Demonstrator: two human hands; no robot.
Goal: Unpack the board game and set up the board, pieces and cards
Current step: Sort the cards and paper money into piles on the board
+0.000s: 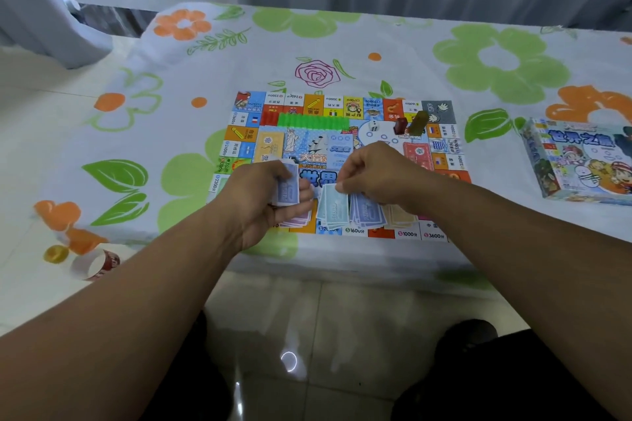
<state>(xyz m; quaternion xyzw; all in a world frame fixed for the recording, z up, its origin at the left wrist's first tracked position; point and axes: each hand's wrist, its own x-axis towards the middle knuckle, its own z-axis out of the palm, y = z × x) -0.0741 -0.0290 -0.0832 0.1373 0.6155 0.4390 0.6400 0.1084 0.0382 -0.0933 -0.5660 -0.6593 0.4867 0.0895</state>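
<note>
The colourful game board lies flat on the flowered tablecloth. My left hand grips a small stack of blue-violet paper money over the board's near left part. My right hand pinches the top edge of a light-blue note on the board. Beside it lie a violet money pile and a tan pile; a pink pile shows under my left hand. A row of green houses, a white die, and red and olive pawns stand on the far half.
The game box lies on the cloth at the right edge. At the table's left near corner sit a yellow tape roll and a white-and-red paper band. A tiled floor and my dark-clothed knees are below the near table edge.
</note>
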